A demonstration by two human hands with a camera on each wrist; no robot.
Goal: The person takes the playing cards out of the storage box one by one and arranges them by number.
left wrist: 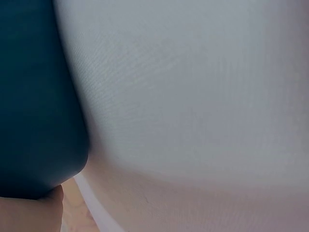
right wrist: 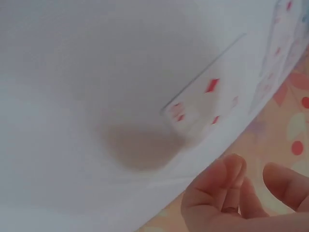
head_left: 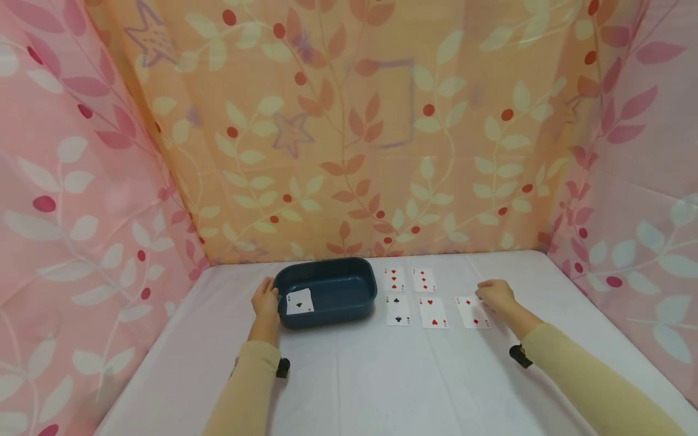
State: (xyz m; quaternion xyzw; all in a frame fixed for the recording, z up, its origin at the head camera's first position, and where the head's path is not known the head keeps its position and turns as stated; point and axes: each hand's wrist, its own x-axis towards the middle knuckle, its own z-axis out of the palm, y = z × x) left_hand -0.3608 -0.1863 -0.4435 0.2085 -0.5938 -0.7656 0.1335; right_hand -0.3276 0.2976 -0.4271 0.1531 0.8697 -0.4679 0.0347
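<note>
My left hand [head_left: 266,298] grips the left end of a dark blue rectangular basin [head_left: 327,322]; in the left wrist view, part of a finger [left wrist: 31,215] presses against the basin's wall. Inside the basin, at its left, lies a playing card with a black club [head_left: 299,301]. My right hand [head_left: 495,293] is over the table beside the two of diamonds [head_left: 473,312], the rightmost card. In the right wrist view its fingers are bent, the thumb [right wrist: 285,186] stands apart from them, and nothing shows between them.
Left of the two of diamonds lie the two of hearts [head_left: 433,321] and the two of clubs [head_left: 398,310]. Behind them are the three of hearts [head_left: 394,280] and the three of diamonds [head_left: 424,280]. Patterned cloth walls [head_left: 338,181] enclose the white table [head_left: 371,387].
</note>
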